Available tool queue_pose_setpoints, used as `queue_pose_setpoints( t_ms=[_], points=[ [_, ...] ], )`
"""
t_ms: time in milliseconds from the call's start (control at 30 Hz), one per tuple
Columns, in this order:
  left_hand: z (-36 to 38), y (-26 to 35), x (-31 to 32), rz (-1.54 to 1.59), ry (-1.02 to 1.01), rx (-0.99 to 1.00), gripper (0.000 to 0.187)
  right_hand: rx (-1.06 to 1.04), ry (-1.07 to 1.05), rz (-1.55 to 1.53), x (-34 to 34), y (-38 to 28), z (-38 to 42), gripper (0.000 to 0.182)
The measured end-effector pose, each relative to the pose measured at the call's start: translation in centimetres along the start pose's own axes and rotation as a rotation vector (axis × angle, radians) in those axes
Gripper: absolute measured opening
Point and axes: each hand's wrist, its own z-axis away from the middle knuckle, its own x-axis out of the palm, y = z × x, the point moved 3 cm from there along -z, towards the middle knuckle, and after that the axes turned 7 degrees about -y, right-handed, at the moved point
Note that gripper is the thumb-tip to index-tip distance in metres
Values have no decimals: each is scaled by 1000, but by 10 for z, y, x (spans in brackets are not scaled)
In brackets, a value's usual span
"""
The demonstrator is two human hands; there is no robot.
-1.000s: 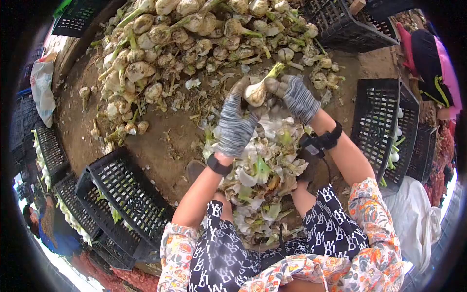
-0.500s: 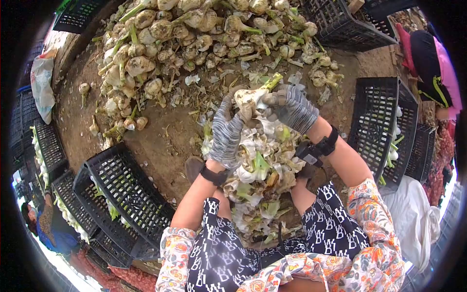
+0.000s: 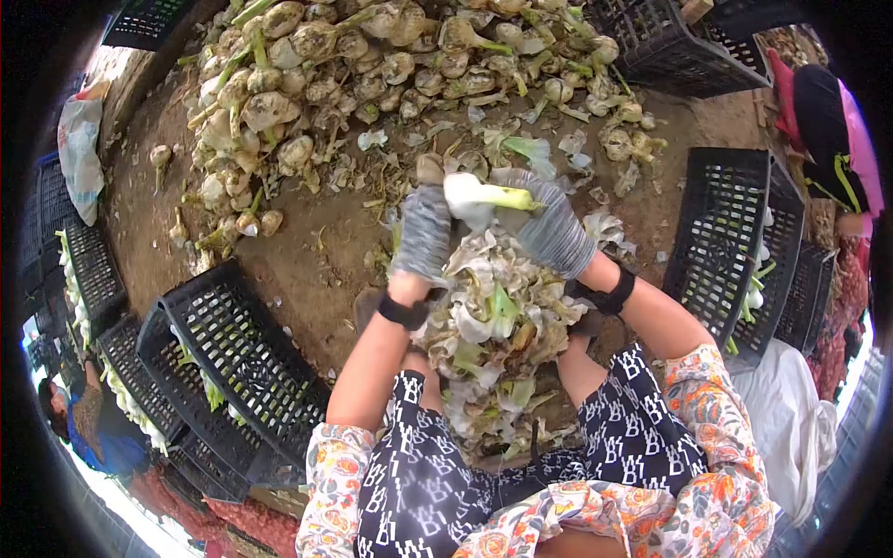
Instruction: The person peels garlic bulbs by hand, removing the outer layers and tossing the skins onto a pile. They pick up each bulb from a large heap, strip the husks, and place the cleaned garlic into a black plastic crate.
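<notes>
A garlic bulb (image 3: 468, 193) with a smooth white head and a pale green stalk lies between my two gloved hands, above a heap of peeled skins (image 3: 484, 316). My left hand (image 3: 426, 223) is closed at the bulb's left side, its fingertips pressed to the white head. My right hand (image 3: 549, 221) is closed around the stalk side, partly blurred by motion. Loose skin hangs just under the bulb. Beyond the hands, a large pile of unpeeled garlic (image 3: 372, 65) covers the ground.
Black crates (image 3: 246, 363) holding garlic stand at the left, others (image 3: 718, 242) at the right, one more (image 3: 679, 46) at the upper right. White sacks (image 3: 786, 418) lie right and far left. Other people (image 3: 823, 130) are at the right and left edges.
The dirty outer skin has come off the bulb, which now shows white and lies more level. My right hand has moved down slightly, and a pale green leaf piece now lies beyond it.
</notes>
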Motion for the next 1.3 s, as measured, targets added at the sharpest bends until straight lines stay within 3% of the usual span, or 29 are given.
queue_pose_setpoints(
  t_ms=[33, 67, 167, 200, 233, 300, 333, 467, 500, 567, 600, 667, 733, 800, 833, 867, 1000, 1100, 1167, 1200, 1267, 1300],
  points=[
    [0, -3, 0, 261, -76, -280, 57, -69, -28, 49, -1, -3, -1, 25],
    [10, 15, 5, -21, -19, -411, 60, -41, -39, 61, -2, -11, 1, 25],
    [-10, 0, -5, 332, -60, 91, 39, -84, -93, -31, -5, 0, -1, 25],
    [-8, 3, -7, 210, -56, 267, 37, 218, -89, -140, -6, 8, 1, 24],
    [-5, 6, -10, 92, -33, 442, 36, 134, -98, -41, -10, 3, 0, 24],
    [47, 73, 21, -632, 51, 774, 39, -37, -114, 158, -15, -10, -4, 24],
    [50, 73, 27, -562, -57, 603, 42, -27, -86, 135, -15, -9, -4, 24],
    [33, 59, 19, -533, -143, 334, 41, 173, -119, -107, -17, 2, -2, 24],
    [35, 62, 20, -399, -181, 309, 40, 262, -164, -203, -20, 6, -2, 25],
    [40, 66, 20, -134, -249, 261, 39, 113, -122, -176, -25, 11, -2, 21],
    [39, 62, 12, -161, -223, 226, 40, 6, -102, -157, -27, 7, -3, 19],
    [44, 64, 8, -97, -228, 203, 37, 366, -43, -821, -22, 10, -1, 13],
    [45, 63, 0, -3, -272, 237, 39, 257, -108, -946, -21, 5, -1, 12],
    [40, 59, -3, 71, -411, 259, 42, 509, -64, -1062, -21, 27, 1, 13],
    [39, 58, -4, 107, -479, 271, 44, 381, -81, -837, -20, 32, 2, 13],
    [48, 54, 2, 333, -403, 182, 42, 253, -96, -611, -18, 32, 2, 14],
    [45, 29, 12, 889, -442, 90, 38, 15, -256, -423, -7, 34, 3, 20],
    [36, 16, 4, 1118, -465, -30, 39, 209, -256, -750, -10, 10, 18, 32],
    [29, 6, -6, 1135, -397, -71, 37, 620, -100, -1680, -20, -22, 24, 39],
    [30, 4, -7, 1142, -362, -96, 36, 613, -82, -1598, -34, -27, 25, 44],
    [31, 9, -5, 1135, -390, -65, 37, 580, -301, -1432, -53, -20, 23, 55],
    [33, 13, -3, 1130, -408, -49, 37, 413, -488, -694, -55, -16, 20, 55]
  ],
)
